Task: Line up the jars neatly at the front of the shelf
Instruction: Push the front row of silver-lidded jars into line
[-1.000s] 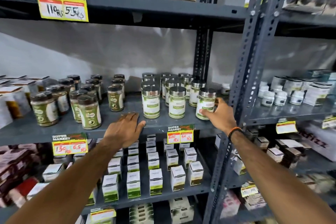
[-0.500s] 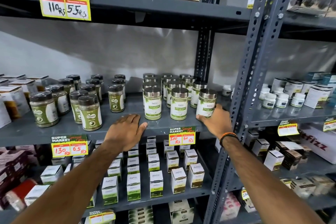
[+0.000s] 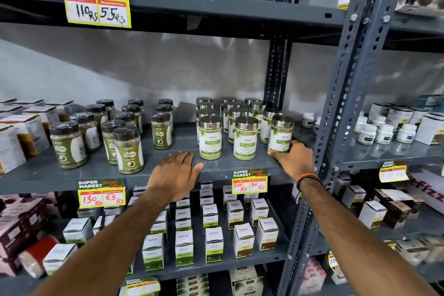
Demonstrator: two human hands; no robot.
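Observation:
Silver-lidded jars with green and white labels stand on the grey middle shelf (image 3: 101,170). Three form a front row: the left jar (image 3: 210,137), the middle jar (image 3: 245,138) and the right jar (image 3: 280,134). Several more stand in rows behind them. My right hand (image 3: 293,157) grips the base of the right jar from its right side. My left hand (image 3: 175,173) lies flat, palm down, on the shelf's front edge, just left of the left jar and not touching it.
Dark-lidded green powder jars (image 3: 128,149) stand scattered on the shelf's left half. A perforated steel upright (image 3: 341,108) rises right beside my right hand. Price tags (image 3: 249,181) hang on the shelf edge. Small white boxes (image 3: 214,244) fill the shelf below.
My right hand has slid the right jar a little forward and closed further round its base. My left hand has stayed flat on the shelf edge.

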